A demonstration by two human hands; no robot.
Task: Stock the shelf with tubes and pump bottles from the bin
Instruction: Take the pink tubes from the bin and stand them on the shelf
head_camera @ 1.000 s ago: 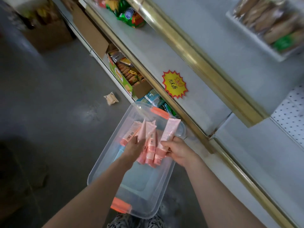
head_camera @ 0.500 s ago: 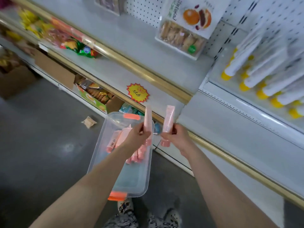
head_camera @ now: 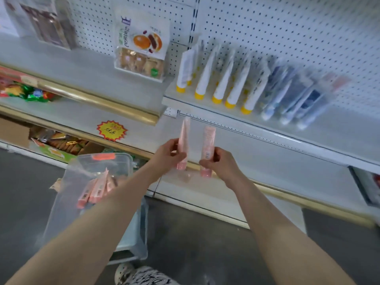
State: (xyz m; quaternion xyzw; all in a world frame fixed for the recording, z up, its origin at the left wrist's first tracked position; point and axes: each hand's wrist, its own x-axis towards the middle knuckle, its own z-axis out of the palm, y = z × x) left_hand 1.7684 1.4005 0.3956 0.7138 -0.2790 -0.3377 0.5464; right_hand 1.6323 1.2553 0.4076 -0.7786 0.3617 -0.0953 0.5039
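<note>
Holding one pink tube in each of the hands, before the shelf [head_camera: 267, 157].
Gripping the left tube [head_camera: 183, 136] cap-down in the left hand [head_camera: 167, 154], fingers curled round its lower part; pinching the right tube [head_camera: 208, 140] likewise in the right hand [head_camera: 221, 161], near but apart. Standing beside the clear bin [head_camera: 123, 161] on the floor, lower left, spare pink tubes [head_camera: 96, 190] inside. Facing yellow-capped white tubes [head_camera: 222, 79] upright on the upper shelf [head_camera: 339, 128].

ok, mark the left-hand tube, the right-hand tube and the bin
left-hand tube [head_camera: 183, 134]: head view, upper body above the fingers.
right-hand tube [head_camera: 209, 140]: head view, mid body.
bin [head_camera: 121, 166]: head view, far wall.
</note>
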